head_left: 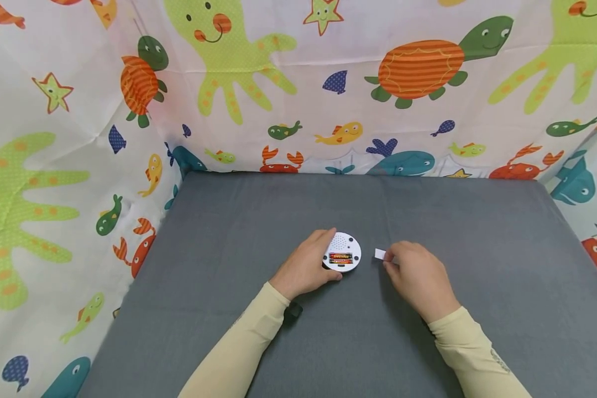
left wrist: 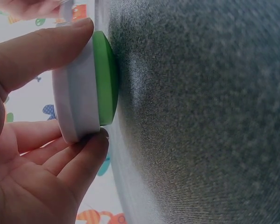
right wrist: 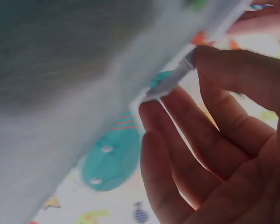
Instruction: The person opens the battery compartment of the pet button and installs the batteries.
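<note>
My left hand [head_left: 307, 266] grips a round white device [head_left: 349, 243] by its edge, thumb on the near side and fingers on the far side. Speaker holes and an uncovered battery compartment face up, with two red-and-black batteries [head_left: 340, 258] lying side by side in it. The left wrist view shows a green part [left wrist: 105, 79] on the device's underside, facing the grey cloth. Just to the right, my right hand [head_left: 420, 276] pinches a small white battery cover [head_left: 380, 254] between thumb and fingers, apart from the device. That cover looks blurred in the right wrist view.
Grey cloth [head_left: 219, 232] covers the table around both hands. Curtains [head_left: 288, 55] printed with sea animals hang along the back and both sides. A small black object [head_left: 293, 310] shows at the left wrist.
</note>
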Motion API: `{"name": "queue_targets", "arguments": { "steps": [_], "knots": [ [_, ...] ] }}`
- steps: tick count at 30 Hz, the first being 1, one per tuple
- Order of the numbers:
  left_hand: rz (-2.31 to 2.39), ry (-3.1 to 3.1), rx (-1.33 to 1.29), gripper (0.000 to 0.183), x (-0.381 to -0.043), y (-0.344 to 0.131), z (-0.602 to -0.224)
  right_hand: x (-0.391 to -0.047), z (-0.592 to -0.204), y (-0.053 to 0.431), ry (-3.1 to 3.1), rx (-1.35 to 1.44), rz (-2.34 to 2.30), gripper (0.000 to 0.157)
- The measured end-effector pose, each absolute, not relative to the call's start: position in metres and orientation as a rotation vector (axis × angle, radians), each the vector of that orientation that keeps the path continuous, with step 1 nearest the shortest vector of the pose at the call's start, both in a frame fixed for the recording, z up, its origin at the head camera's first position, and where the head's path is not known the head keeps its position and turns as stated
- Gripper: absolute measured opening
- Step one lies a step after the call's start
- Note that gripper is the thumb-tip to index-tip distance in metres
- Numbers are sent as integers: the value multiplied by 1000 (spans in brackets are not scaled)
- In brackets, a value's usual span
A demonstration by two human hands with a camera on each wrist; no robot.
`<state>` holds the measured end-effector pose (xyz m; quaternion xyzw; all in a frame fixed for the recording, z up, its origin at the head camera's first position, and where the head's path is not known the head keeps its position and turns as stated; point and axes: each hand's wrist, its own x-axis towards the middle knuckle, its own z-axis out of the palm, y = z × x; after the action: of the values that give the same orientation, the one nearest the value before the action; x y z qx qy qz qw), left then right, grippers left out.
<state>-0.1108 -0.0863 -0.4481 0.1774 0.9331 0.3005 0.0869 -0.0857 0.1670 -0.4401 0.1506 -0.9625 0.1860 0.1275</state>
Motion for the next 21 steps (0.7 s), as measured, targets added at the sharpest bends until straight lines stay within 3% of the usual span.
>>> {"name": "queue_targets", "arguments": {
  "steps": [11,21],
  "knots": [
    [916,2794,575,94,-112,-89,-452,-86,-430,107,-2719,759,587,18],
    [924,2795,611,95,-113,-90,-451,-90,-440,97,-2668,804,576,17]
  ]
}}
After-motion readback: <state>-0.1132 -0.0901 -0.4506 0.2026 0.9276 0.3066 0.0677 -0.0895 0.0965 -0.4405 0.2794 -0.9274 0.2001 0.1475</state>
